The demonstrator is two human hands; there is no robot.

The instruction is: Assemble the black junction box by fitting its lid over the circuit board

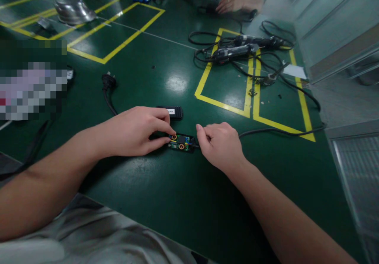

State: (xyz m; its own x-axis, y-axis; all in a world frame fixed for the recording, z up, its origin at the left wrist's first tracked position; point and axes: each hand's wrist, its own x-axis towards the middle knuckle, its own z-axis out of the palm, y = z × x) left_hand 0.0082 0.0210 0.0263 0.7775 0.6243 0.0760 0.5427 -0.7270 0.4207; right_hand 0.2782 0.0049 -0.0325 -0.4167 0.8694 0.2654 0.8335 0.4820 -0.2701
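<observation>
A small circuit board (181, 140) with copper coils and coloured wires sits in a black open housing (189, 150) on the green table. My left hand (139, 131) has its thumb and index finger pinched at the left end of the board; the exact contact is partly hidden. To the right, my right hand (222, 145) is curled closed around the black cable (254, 132) where it leaves the housing. Just behind my left fingers lies a black cover (177, 113) with a white label, partly hidden. A black plug (109, 81) on its cord lies beyond my left wrist.
Electric screwdrivers (235, 52) with looped cords lie at the back right, near small screws (252, 93) and white paper (294, 71). A metal bowl (74, 10) stands back left among yellow tape outlines. Across the table is another person's hand (231, 3).
</observation>
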